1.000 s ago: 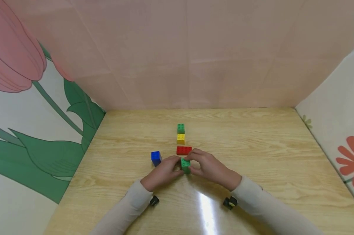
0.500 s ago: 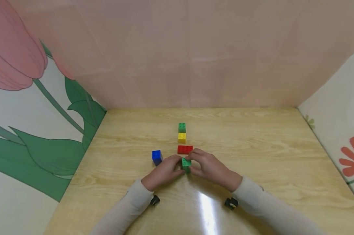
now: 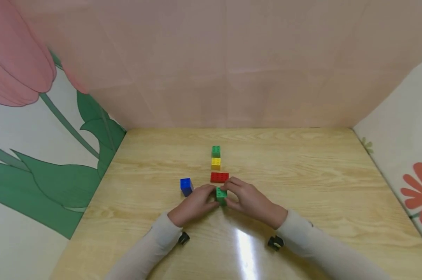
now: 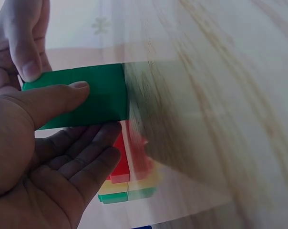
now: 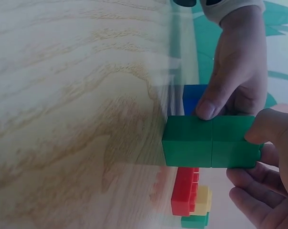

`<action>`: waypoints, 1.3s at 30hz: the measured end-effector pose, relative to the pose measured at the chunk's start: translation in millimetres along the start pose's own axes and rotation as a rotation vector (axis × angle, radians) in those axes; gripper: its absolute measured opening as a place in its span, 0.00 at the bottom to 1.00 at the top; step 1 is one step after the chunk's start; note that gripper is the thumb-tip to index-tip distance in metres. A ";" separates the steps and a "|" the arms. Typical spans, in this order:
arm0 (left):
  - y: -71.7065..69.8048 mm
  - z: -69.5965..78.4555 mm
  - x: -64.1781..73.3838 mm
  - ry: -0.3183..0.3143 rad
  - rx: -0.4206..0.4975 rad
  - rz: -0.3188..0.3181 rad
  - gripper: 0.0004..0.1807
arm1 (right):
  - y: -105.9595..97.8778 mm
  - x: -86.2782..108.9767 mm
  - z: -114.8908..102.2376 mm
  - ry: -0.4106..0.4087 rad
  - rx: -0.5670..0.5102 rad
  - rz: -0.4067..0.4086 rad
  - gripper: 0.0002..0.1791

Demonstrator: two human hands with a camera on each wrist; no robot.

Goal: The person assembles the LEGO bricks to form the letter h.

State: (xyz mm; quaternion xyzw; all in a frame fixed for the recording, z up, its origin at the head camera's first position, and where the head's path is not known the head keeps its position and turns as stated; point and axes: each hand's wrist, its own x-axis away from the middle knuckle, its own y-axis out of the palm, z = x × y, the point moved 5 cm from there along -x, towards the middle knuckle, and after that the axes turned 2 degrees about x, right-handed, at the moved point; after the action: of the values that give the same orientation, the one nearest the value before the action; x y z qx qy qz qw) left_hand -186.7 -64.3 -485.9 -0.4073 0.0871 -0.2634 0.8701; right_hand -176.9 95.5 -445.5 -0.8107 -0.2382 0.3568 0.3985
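Two green toy building bricks [image 5: 187,145], joined one on top of the other, stand upright on the table between the two hands. My left hand [image 3: 196,202] grips the stack [image 4: 106,98] from the left, thumb on its near side and fingers on the far side. From the right, my right hand [image 3: 253,203] pinches the upper brick near its studs, as the right wrist view shows. Just beyond the stack lies a long red brick [image 3: 219,177]. A blue block [image 3: 186,186] stands close to the left hand's fingers, its lower part partly covered in the right wrist view.
Behind the red brick a yellow brick [image 3: 216,163] and another green brick [image 3: 216,151] line up towards the back of the wooden table [image 3: 295,167]. A pink cloth backdrop [image 3: 225,77] closes off the far edge, with printed panels on both sides.
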 end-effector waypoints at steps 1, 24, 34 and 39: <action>0.2 -0.1 0.3 -0.004 0.001 -0.001 0.17 | 0.5 0.2 -0.2 0.004 -0.001 -0.002 0.15; 1.8 0.5 1.6 0.005 -0.006 0.016 0.18 | 1.9 3.7 -1.0 0.001 0.020 0.062 0.15; 1.3 -0.3 -0.2 0.003 0.001 0.042 0.21 | 1.7 3.9 3.8 0.065 0.037 0.015 0.18; -6.5 4.1 2.7 -0.004 0.013 0.044 0.26 | 2.6 4.5 6.6 0.095 0.044 -0.012 0.20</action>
State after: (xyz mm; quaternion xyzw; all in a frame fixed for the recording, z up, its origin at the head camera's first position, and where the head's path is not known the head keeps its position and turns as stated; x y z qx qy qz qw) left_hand -185.5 -66.4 -478.2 -0.4000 0.0927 -0.2439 0.8786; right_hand -178.9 100.2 -452.2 -0.8164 -0.2160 0.3205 0.4291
